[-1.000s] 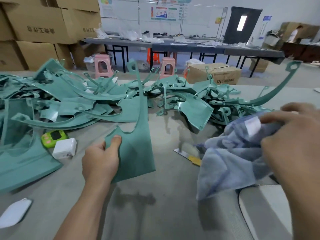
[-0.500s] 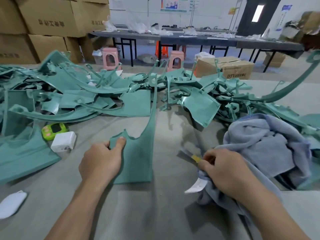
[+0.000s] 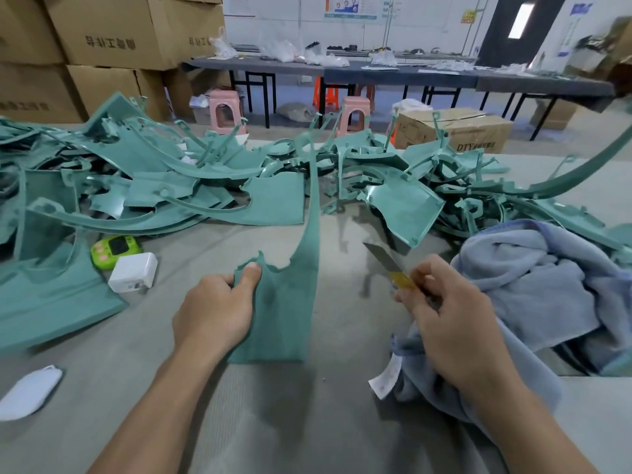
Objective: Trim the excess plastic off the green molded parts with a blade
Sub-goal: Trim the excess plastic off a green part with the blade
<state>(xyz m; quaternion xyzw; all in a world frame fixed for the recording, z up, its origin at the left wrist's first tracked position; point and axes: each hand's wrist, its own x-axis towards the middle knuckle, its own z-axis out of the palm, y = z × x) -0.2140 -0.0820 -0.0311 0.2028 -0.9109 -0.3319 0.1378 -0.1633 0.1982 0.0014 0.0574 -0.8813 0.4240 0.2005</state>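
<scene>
Low on the table (image 3: pixel 273 422), back upward: left hand (image 3: pixel 213 313), thumb pressed flat on the near-left edge of a green part (image 3: pixel 290 302) beside a notched cut-out, fingers curled round that edge. Just to the right and apart from the part: right hand (image 3: pixel 444 316), thumb and fingertips pinching the yellow grip of a blade (image 3: pixel 379 256), steel tip angled up and leftward, clear of the plastic.

Part of matte teal plastic, flat and broad at the near end, narrowing to a long thin curved strip toward the pile (image 3: pixel 171 186) heaped across the far table. Same teal there, some faces glossy, with curved ribs and holed tabs. Under the right wrist, a crumpled grey-blue terry towel (image 3: pixel 533 278) with a white label (image 3: pixel 384 381). Grey felt-like table cover. Left of the left hand, a boxy white charger (image 3: pixel 134 272) and a lime-green gadget (image 3: pixel 114 249).

Left fingertips tucked under the part, out of sight. Blade grip mostly covered by fingers, slightly blurred. Strip's far tip lost against the pile. White mask (image 3: pixel 29 393) at the frame's left edge.
</scene>
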